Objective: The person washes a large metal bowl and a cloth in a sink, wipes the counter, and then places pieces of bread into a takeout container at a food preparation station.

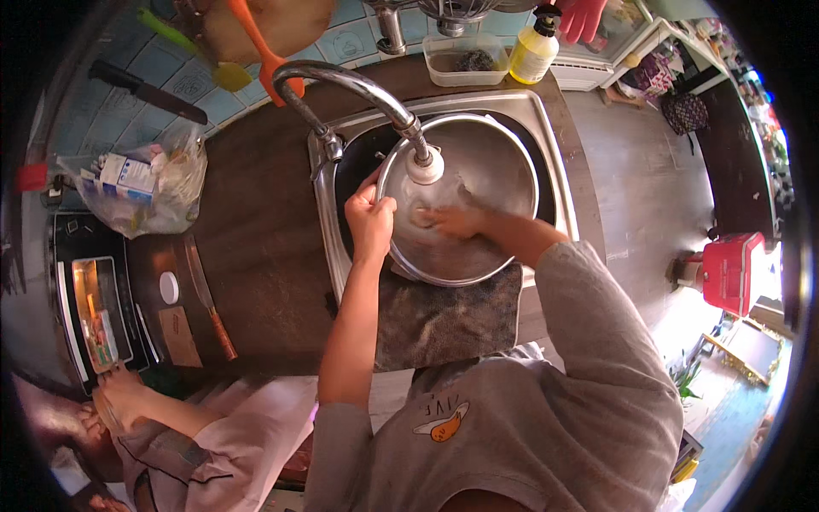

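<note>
A large round stainless-steel basin [496,160] rests tilted over the sink [550,128], its near side reaching past the front rim. My left hand [370,221] grips the basin's left rim, thumb on the inside. Inside the basin, my right hand [454,221] is blurred by motion, low against the metal; whether it holds anything cannot be told. The chrome gooseneck faucet [349,72] arches over from the left, and its white spray head [425,166] hangs above the basin. A dark cloth mat [448,317] lies at the counter's front edge below the basin.
Behind the sink stand a plastic tub [467,67] with a scouring pad and a yellow soap pump bottle [534,51]. To the left are a plastic bag of items [141,179], a long knife [208,294] and an oven [96,307]. Another person's hand [125,397] is at lower left.
</note>
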A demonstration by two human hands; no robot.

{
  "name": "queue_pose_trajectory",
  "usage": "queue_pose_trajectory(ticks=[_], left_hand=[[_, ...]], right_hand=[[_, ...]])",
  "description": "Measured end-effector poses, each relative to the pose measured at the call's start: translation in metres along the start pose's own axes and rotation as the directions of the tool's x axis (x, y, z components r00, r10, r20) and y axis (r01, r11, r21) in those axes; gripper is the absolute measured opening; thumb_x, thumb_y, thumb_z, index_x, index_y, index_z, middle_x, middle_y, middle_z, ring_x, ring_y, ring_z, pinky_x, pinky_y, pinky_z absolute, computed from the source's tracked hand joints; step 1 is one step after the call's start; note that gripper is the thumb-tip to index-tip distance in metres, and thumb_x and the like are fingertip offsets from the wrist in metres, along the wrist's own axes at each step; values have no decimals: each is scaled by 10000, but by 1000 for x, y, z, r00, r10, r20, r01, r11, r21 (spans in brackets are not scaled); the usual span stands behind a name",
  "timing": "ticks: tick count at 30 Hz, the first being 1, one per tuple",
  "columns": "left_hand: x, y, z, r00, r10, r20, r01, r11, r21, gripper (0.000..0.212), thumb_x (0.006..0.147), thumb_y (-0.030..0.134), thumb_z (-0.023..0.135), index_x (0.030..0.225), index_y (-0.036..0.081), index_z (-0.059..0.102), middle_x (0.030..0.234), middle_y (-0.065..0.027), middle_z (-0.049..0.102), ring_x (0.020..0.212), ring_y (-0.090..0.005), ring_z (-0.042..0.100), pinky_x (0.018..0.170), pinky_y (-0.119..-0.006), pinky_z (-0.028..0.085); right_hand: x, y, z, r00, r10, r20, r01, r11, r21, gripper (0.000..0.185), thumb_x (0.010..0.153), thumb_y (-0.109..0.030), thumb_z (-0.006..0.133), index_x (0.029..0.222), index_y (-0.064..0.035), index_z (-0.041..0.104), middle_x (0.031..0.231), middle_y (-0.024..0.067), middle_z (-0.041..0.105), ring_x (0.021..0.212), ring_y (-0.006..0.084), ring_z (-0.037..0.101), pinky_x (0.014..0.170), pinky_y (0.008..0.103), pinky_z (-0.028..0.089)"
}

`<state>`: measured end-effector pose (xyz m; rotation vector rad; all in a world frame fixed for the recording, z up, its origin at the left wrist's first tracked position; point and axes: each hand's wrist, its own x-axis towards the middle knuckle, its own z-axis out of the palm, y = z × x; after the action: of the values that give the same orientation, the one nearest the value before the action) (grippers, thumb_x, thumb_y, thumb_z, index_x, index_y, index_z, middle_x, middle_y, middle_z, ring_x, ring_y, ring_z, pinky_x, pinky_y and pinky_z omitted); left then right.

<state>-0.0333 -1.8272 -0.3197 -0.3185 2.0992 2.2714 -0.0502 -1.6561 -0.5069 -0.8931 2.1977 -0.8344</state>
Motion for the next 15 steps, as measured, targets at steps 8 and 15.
queue_pose_trajectory(ticks=[8,15], left_hand=[[-6,4,-5,998,-20,-54,17,998,-54,396,582,-84,452,941,-32,609,891,-40,614,732,-99,550,662,-212,422],[-4,-14,-12,996,-27,-80,19,995,-97,348,592,-83,489,910,-27,618,858,-28,606,674,-68,513,645,-196,394]], right_hand=[[6,-1,-82,897,-293,-330,-282,197,-939,592,794,-248,394,1339,-87,229,1404,19,207,1294,164,173,1065,421,63],[44,-47,50,622,726,-293,-769,637,-52,590,738,-220,486,1252,36,348,1339,237,240,1266,293,223,1033,468,149]])
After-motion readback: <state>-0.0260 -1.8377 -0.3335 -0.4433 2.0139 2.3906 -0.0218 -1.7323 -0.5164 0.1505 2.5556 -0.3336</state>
